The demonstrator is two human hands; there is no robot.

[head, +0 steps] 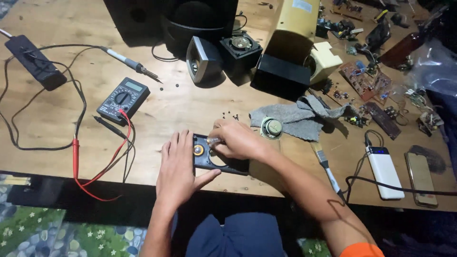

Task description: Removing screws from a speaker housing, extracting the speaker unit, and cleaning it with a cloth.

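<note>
- I see my left hand (pixel 178 166) lying flat, palm down, fingers straight and pointing away from me, near the front edge of the wooden bench (pixel 200 107); its thumb is spread out to the right and presses the near edge of the flat black plastic speaker panel (pixel 209 159), so it is open wide and grips nothing.
- My right hand (pixel 238 140) comes in from the lower right with the forearm slanting across the front edge; the wrist bends and the fingers curl tight over the top of the panel, pinching a small clear-handled tool (pixel 213 141) whose tip I cannot make out.
- The panel lies flat near the middle of the front edge, between my two hands, with a small round brass-coloured part (pixel 198 150) on its left side and a round opening beside that.
- A small round loose speaker (pixel 272 127) rests on the crumpled grey cloth (pixel 297 119), just right of my right hand.
- Left of my hands sit the black digital multimeter (pixel 123 99) with its red and black probe leads trailing toward the front edge.
- A soldering iron (pixel 128 61) lies toward the back left.
- A white power bank (pixel 384 171) and a phone (pixel 421 178) lie by the front right corner.
</note>
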